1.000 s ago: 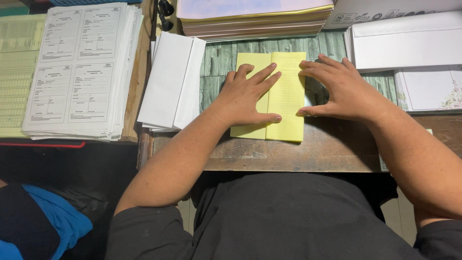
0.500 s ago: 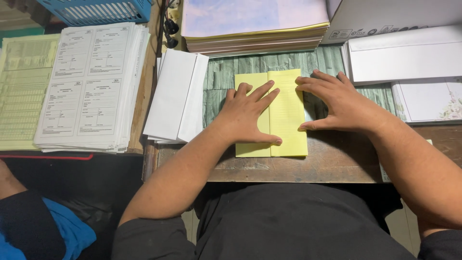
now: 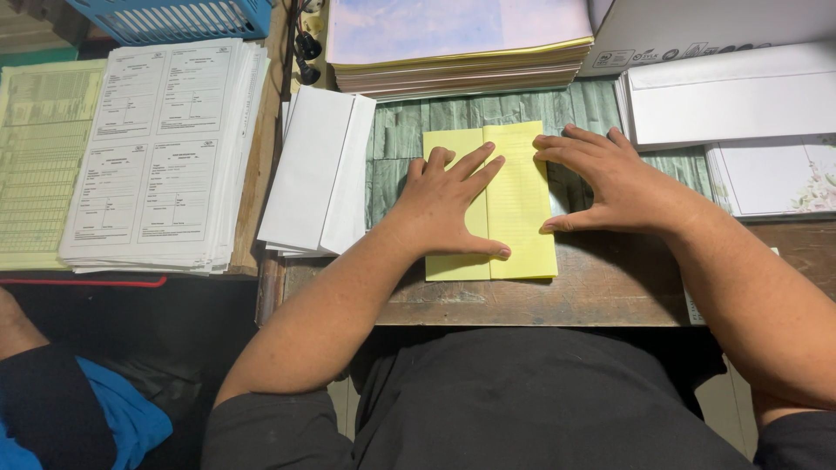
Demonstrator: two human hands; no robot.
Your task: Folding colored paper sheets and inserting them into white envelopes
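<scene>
A folded yellow paper (image 3: 515,196) lies on the wooden desk (image 3: 601,292), near its front edge. My left hand (image 3: 448,198) rests flat on the paper's left half, fingers spread, thumb along the lower part. At the paper's right edge my right hand (image 3: 610,178) presses down with its fingertips on the upper right part and its thumb by the edge. Neither hand grips anything.
A stack of white envelopes (image 3: 315,170) lies just left of the yellow paper. Printed forms (image 3: 161,152) and green sheets (image 3: 35,157) sit further left, a blue basket (image 3: 178,17) behind. A thick paper pile (image 3: 461,48) is at the back, white envelopes (image 3: 731,91) at right.
The view has shifted slightly. Both hands stay pressed on the yellow paper, with the left hand's fingers a little further across the fold.
</scene>
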